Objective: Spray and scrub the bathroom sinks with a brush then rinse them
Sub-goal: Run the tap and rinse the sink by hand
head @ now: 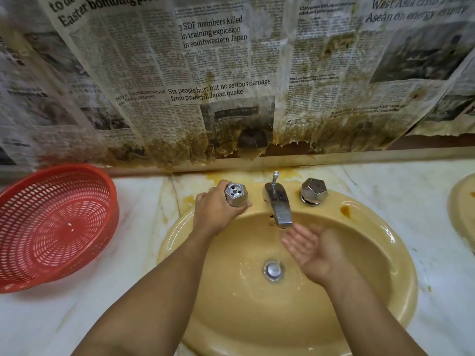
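A yellow-beige oval sink (380,265) is set in a white marble counter. My left hand (216,214) grips the left chrome tap knob (236,194) at the sink's back rim. A thin stream of water runs from the chrome spout (280,206) down toward the metal drain (273,270). My right hand (312,249) is cupped, palm up, under the spout beside the stream, holding nothing. The right tap knob (314,191) stands untouched. No brush or spray bottle is in view.
A red plastic mesh basket (55,227) lies tilted on the counter at the left. Stained newspaper (221,80) covers the wall behind. The rim of a second sink (462,211) shows at the right edge. Brown stains mark the counter behind the tap.
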The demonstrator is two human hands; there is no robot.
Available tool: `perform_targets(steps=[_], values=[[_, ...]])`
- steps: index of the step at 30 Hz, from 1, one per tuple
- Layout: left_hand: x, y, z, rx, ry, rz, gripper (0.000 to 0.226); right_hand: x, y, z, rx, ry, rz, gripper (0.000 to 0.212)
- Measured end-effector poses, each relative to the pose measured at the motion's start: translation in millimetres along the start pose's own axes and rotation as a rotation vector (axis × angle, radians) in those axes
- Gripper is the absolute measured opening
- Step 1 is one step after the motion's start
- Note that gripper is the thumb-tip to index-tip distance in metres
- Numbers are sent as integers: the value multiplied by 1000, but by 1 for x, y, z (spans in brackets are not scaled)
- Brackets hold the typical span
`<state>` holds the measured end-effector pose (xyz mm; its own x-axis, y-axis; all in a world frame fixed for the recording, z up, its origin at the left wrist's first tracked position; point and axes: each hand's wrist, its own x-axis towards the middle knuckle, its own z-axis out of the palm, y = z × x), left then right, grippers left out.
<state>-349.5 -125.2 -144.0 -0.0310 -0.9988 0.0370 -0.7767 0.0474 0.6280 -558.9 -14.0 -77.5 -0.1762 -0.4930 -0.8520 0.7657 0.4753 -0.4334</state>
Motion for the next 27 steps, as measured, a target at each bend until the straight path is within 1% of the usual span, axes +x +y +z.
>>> perform_targets(steps=[2,4,6,8,10,14,16,18,20,21,24,27], values=[[-1,0,-1,-3,8,6,63,5,11,3,73,-69,105,37],[-1,0,-1,-13,19,13,63,6,17,5,88,-91,129,35],[-1,-1,-1,-15,18,12,63,4,15,1,96,-76,117,32],[-1,-2,-1,-15,18,18,65,-4,6,-4,99,-60,70,31],[0,-2,-1,-6,1,20,71,-18,-8,-2,77,-81,8,31],[0,0,-3,9,-35,-6,88,-46,-28,38,-65,-256,-100,33],[0,1,-3,-12,-26,-2,86,-54,-30,72,-207,-350,-139,36],[0,1,-2,-18,-19,13,74,-57,-28,104,-338,-404,-172,37],[1,0,-1,6,-12,39,61,-57,-24,125,-441,-406,-203,37],[2,-1,-1,17,-14,47,59,-56,-22,130,-476,-394,-222,37],[5,-5,1,23,-13,67,63,-51,-15,124,-485,-341,-295,38],[6,-10,3,34,0,77,70,-46,-11,97,-372,-260,-401,32]])
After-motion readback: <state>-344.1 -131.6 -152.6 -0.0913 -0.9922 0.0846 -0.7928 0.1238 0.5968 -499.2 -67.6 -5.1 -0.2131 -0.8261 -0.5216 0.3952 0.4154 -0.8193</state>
